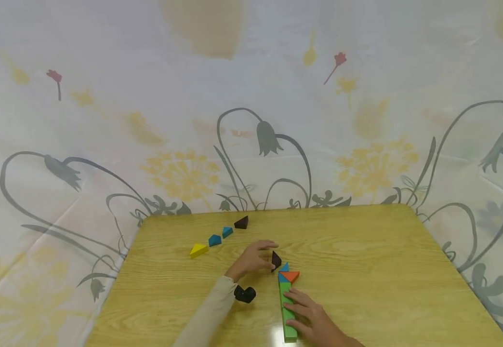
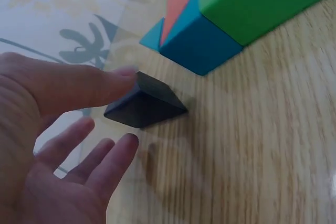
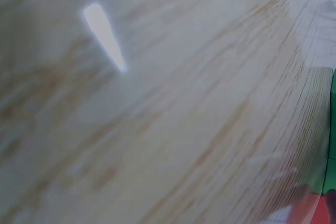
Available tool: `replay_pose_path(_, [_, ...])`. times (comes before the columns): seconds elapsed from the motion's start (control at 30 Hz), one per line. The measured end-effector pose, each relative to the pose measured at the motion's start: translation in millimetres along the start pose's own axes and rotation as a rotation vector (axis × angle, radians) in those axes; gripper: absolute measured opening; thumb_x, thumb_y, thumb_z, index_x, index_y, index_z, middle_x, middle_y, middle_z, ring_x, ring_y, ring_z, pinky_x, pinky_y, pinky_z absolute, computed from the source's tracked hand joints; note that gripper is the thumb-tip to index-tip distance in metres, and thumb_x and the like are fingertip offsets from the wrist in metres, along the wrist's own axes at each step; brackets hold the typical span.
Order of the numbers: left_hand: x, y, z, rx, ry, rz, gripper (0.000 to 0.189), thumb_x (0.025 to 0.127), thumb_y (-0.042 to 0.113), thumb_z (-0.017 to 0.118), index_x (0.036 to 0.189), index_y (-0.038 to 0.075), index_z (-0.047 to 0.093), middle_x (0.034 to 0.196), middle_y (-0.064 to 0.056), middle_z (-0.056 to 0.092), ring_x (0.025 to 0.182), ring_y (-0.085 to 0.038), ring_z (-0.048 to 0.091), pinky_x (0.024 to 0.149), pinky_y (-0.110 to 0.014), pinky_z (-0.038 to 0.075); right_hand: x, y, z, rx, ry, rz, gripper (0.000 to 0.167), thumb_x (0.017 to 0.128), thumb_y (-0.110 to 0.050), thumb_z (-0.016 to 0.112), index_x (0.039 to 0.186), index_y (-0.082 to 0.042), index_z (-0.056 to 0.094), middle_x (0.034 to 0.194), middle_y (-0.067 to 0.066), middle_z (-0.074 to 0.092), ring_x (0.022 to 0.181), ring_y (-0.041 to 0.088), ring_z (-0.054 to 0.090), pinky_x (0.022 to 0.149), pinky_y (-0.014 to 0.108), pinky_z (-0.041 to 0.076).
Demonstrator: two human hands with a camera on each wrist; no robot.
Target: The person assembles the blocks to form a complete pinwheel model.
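My left hand (image 1: 255, 258) is beside a dark triangular block (image 1: 276, 260), its thumb tip overlapping the block's upper edge in the left wrist view. The other fingers spread apart from the thumb, below the block in that view. Just beyond the dark block, a small blue triangle (image 1: 285, 267), an orange triangle (image 1: 293, 275) and a blue block (image 2: 202, 38) join the end of a row of green blocks (image 1: 290, 333). Fingers of my right hand (image 1: 314, 319) rest along the green row from its right side. In the right wrist view only the green edge (image 3: 332, 129) shows.
A yellow triangular block (image 1: 198, 250), two blue blocks (image 1: 214, 240) and another dark block (image 1: 242, 222) lie in a slanting line at the table's back left. Flower-printed cloth (image 1: 269, 183) stands behind the wooden table (image 1: 364, 250).
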State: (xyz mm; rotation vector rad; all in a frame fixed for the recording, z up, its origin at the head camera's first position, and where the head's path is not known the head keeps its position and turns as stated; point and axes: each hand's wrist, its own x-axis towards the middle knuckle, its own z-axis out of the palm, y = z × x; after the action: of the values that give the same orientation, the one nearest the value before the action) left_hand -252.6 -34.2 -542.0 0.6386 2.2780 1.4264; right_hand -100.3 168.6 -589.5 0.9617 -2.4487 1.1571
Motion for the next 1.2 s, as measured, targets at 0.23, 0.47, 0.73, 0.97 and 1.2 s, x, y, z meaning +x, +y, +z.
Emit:
replay_pose_path(0.23, [0.8,-10.1,8.0,0.029,-0.015,0.077,0.053,0.076,-0.004,0.076,0.126,-0.001,0.058,0.13,-0.014,0.052,0.117,-0.033,0.052,0.09,-0.035,0.05,-0.7,1,2,0.016,0.026,-0.047,0.036,0.084,-0.017,0.071,0.116,-0.002,0.066,0.129,0.018,0.055,0.121,0.038,0.047,0.094,0.032,0.048])
replay_pose_path(0.47, [1.3,-7.7,6.6,0.077,0.084,0.061,0.044,0.077,0.002,0.077,0.119,0.001,0.064,0.121,-0.011,0.059,0.113,-0.03,0.056,0.091,-0.039,0.049,-0.7,1,2,0.034,0.009,-0.008,0.036,0.086,-0.019,0.069,0.118,-0.003,0.066,0.131,0.016,0.054,0.124,0.037,0.045,0.095,0.031,0.046])
replay_pose_path(0.73, [2.3,0.5,5.8,0.029,0.101,0.035,0.045,0.081,0.01,0.075,0.124,0.002,0.061,0.129,-0.011,0.056,0.117,-0.031,0.053,0.092,-0.045,0.047,-0.3,1,0,0.021,0.011,0.004,0.035,0.086,-0.02,0.069,0.118,-0.004,0.066,0.131,0.015,0.055,0.122,0.039,0.046,0.095,0.032,0.047])
replay_pose_path(0.97, [4.0,-1.8,14.1,-0.002,0.112,0.057,0.044,0.08,0.009,0.076,0.121,0.002,0.063,0.128,-0.011,0.057,0.116,-0.03,0.054,0.093,-0.044,0.047,-0.5,1,0,0.018,0.009,-0.006,0.034,0.087,-0.019,0.069,0.117,-0.004,0.066,0.13,0.015,0.055,0.121,0.039,0.046,0.094,0.033,0.048])
replay_pose_path(1.2, [1.0,-1.6,19.1,-0.027,0.103,0.068,0.043,0.08,0.007,0.075,0.121,0.0,0.062,0.126,-0.011,0.058,0.116,-0.031,0.054,0.095,-0.046,0.045,0.8,0,0,0.009,0.018,-0.017,0.035,0.085,-0.018,0.071,0.117,-0.004,0.067,0.13,0.015,0.055,0.121,0.038,0.047,0.093,0.034,0.048])
